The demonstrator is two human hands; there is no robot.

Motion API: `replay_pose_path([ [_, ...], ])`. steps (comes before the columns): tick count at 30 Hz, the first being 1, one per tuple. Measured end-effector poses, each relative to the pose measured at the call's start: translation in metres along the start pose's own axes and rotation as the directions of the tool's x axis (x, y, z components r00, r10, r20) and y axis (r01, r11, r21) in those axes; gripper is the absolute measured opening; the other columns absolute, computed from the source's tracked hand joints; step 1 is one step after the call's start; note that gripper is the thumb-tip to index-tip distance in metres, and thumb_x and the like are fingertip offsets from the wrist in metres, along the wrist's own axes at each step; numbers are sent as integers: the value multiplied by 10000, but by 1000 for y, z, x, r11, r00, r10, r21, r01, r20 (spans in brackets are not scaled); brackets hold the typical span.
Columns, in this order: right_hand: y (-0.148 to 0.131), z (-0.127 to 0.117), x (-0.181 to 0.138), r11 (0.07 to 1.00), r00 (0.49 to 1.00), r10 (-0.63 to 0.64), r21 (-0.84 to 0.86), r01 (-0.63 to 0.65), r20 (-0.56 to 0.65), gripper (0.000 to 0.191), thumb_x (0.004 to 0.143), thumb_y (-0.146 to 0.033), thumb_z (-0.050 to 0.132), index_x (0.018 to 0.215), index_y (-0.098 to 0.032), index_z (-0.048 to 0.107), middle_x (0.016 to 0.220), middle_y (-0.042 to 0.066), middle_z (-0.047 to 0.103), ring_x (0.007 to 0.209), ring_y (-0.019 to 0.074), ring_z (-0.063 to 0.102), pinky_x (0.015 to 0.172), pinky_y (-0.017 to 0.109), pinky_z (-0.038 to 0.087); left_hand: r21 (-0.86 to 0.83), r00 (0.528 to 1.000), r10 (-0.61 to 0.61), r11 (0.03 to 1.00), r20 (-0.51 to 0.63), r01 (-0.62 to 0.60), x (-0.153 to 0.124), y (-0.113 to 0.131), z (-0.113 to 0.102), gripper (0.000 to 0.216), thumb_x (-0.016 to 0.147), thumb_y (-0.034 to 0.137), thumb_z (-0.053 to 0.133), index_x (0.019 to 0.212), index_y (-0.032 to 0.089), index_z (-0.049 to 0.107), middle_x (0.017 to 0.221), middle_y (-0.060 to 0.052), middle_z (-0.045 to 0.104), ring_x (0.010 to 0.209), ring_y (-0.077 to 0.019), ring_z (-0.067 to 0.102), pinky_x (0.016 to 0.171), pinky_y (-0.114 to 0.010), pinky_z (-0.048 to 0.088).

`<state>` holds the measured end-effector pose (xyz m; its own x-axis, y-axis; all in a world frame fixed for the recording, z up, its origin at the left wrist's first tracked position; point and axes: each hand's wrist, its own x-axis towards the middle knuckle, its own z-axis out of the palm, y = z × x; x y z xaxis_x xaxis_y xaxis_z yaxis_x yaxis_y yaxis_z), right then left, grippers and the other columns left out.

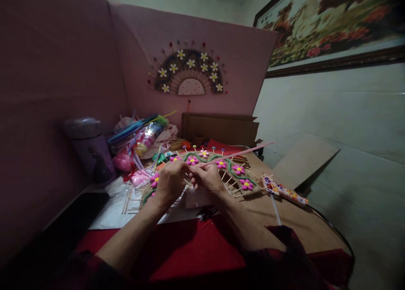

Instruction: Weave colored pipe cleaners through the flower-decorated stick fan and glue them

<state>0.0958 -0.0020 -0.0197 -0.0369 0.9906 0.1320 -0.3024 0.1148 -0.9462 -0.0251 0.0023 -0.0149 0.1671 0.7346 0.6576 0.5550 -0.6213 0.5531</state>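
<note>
A fan-shaped craft (pixel 232 174) made of thin sticks lies on the table, trimmed with a green wavy cord and pink flowers. My left hand (pixel 171 182) is closed over its left part, fingers pinched near the middle. My right hand (pixel 209 178) is closed too, pinching the end of a long pink pipe cleaner (pixel 240 153) that runs up to the right over the craft. The two hands nearly touch above the craft's centre.
A glue gun (pixel 284 191) with a patterned body lies right of the craft. At the back left are a purple bottle (pixel 90 148) and a bag of coloured supplies (pixel 144 138). A cardboard box (pixel 221 129) stands behind. A finished fan (pixel 190 72) hangs on the pink wall.
</note>
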Motion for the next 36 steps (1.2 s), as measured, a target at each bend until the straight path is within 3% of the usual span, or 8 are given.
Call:
replay_pose_path([
  [4, -4, 0, 0, 991, 997, 25, 130, -35, 78, 221, 598, -317, 696, 610, -108, 626, 513, 2, 602, 362, 59, 472, 301, 158, 368, -407, 971, -239, 884, 33, 231, 1, -2, 4, 127, 739, 249, 506, 738, 144, 578, 582, -17, 578, 525, -141, 528, 501, -247, 401],
  [11, 1, -2, 0, 999, 1000, -2, -48, 2, -4, 242, 607, -316, 699, 537, -118, 578, 400, -37, 517, 296, 51, 418, 264, 152, 319, 36, 997, 71, 997, 2, -71, 1, -1, -3, 110, 656, 98, 508, 615, 158, 590, 632, -41, 588, 645, -163, 526, 646, -289, 390],
  [17, -4, 0, -1, 990, 997, 30, 133, -38, 64, 247, 584, -334, 711, 608, -108, 614, 507, 1, 598, 352, 56, 470, 293, 154, 356, -474, 957, -280, 834, 78, 283, 3, 3, 0, 125, 720, 267, 526, 703, 153, 576, 556, -8, 570, 492, -136, 515, 489, -245, 391],
  [24, -2, 1, -3, 997, 999, -20, -72, 17, -39, 176, 600, -276, 671, 552, -135, 578, 414, -34, 536, 323, 62, 441, 278, 155, 336, 38, 999, 39, 998, 7, -39, 0, -2, -3, 124, 641, 72, 504, 613, 151, 596, 643, -51, 594, 659, -170, 540, 646, -291, 403],
  [26, -3, 1, -2, 1000, 1000, -4, -3, 4, -31, 167, 598, -275, 669, 573, -127, 594, 454, -20, 568, 335, 61, 451, 286, 158, 345, -151, 997, -78, 985, 5, 78, 1, -2, -1, 86, 680, 137, 524, 648, 146, 604, 629, -46, 603, 612, -160, 546, 601, -280, 419],
  [30, -7, 0, -1, 989, 1000, 10, 150, -12, 14, 178, 589, -275, 681, 573, -115, 605, 485, -3, 587, 357, 60, 466, 291, 154, 339, -569, 939, -323, 753, 118, 331, 4, 2, 1, 151, 693, 287, 575, 705, 137, 581, 569, -16, 591, 488, -130, 525, 488, -248, 415],
  [32, -6, 1, -2, 994, 1000, 2, 109, -4, 22, 183, 594, -281, 685, 580, -117, 605, 487, -3, 591, 351, 61, 463, 293, 158, 343, -498, 951, -295, 813, 93, 301, 3, 4, -1, 99, 690, 238, 558, 667, 143, 573, 545, -5, 569, 480, -120, 505, 492, -240, 403],
  [36, -2, 2, -5, 996, 998, -59, -72, 57, -27, 186, 617, -283, 666, 556, -128, 584, 402, -38, 526, 305, 57, 416, 274, 159, 321, 22, 1000, 5, 1000, 9, -5, 0, 4, -5, 125, 635, 70, 498, 606, 153, 586, 604, -40, 582, 618, -158, 524, 619, -280, 404],
])
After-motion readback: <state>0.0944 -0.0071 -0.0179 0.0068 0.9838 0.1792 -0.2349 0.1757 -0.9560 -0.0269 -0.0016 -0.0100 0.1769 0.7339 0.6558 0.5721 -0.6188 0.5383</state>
